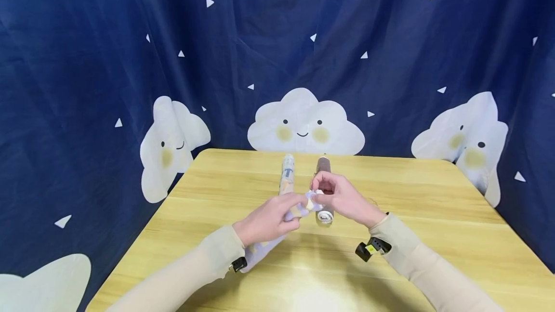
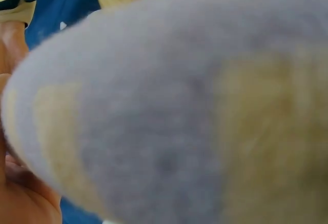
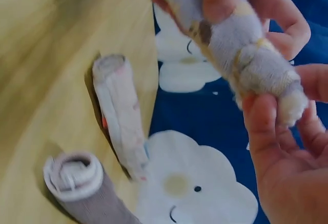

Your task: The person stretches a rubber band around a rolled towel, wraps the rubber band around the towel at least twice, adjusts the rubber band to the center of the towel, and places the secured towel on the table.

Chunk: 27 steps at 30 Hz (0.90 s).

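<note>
The right thumb and fingers are bent close together, and they pinch the thin end of a soft purple cloth. The right hand has hold of just that little end, which has a white tip. The left hand is bent around the purple cloth a bit farther along, with the thumb on one side and fingers on the other. So both hands hold the same thing. The purple cloth is up over the table, on a slant, and its fat end is by the left wrist. It has yellow patches. In the left wrist view it is big and blurry, so I cannot tell much about the left fingers there.

A brown roll with a pale end lies on the table near the thin end of the purple cloth, partly behind the right hand. A white roll with little pictures lies past the purple cloth, beside the brown roll but apart from it. Long cream sleeves come up to the purple cloth from both sides. Far behind it hangs a dark blue curtain with smiling white clouds and small white triangles.
</note>
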Motion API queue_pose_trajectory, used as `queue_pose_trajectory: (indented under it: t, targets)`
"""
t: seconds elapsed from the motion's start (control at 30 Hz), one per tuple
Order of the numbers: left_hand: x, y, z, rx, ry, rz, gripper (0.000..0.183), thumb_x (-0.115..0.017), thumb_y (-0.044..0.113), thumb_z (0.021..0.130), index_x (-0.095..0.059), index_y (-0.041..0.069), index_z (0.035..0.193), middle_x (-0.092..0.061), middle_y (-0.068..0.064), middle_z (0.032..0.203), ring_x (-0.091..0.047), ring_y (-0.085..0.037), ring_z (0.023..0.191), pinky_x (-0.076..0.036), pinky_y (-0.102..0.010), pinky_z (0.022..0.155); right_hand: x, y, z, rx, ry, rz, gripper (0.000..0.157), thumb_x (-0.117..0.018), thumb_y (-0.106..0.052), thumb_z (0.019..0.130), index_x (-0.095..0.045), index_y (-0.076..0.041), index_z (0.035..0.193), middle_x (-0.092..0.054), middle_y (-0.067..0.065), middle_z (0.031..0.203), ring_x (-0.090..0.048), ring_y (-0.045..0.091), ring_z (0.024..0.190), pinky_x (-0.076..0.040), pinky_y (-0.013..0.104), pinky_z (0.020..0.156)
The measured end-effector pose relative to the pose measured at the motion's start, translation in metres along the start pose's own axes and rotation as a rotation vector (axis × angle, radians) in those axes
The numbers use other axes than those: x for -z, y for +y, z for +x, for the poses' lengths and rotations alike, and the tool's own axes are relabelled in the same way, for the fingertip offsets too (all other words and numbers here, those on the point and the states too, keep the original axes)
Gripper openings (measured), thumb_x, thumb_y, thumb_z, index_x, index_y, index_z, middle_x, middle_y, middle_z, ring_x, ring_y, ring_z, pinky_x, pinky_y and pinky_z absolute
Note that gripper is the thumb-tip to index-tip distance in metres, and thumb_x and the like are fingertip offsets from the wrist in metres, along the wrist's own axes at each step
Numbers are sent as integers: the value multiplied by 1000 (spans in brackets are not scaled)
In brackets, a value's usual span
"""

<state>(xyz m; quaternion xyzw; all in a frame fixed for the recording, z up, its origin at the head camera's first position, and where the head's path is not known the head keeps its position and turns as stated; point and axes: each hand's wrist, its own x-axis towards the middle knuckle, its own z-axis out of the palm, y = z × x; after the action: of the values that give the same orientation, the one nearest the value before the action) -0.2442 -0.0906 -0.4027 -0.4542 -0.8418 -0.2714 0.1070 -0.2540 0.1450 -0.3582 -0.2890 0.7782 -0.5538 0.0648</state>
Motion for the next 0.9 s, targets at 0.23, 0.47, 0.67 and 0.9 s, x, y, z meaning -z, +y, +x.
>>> queue_pose_trajectory:
  t: [0.23,0.47,0.67,0.9]
  targets:
    - [5,1,2,107,69,-243,57,-60,10,89,-50,35,140,-64,7,112,-51,-5,64,-48,-22,58,10,-10,-4,141,-67,-95,21,-69,-10,94,-68,-12,115,-64,8,117,-62,22,93,-55,28,79]
    - [10,6,5,73,128,-262,48,-63,11,93,-55,31,136,-66,6,123,-61,-9,83,-53,-25,69,15,-10,0,184,-65,-194,26,-74,-12,91,-71,-16,117,-70,0,111,-67,17,89,-57,30,78]
    - [14,6,6,13,99,-77,40,-62,14,94,-57,24,133,-65,6,116,-57,-7,83,-50,-20,69,12,-8,1,175,16,-278,21,-72,-7,91,-75,-17,109,-71,-1,102,-63,16,76,-55,27,69]
    - [15,8,11,74,45,-29,45,-64,21,94,-48,21,137,-64,2,111,-59,-7,81,-52,-16,67,13,-13,-2,103,90,-247,17,-68,-8,93,-74,-12,109,-67,5,92,-57,17,70,-49,25,63]
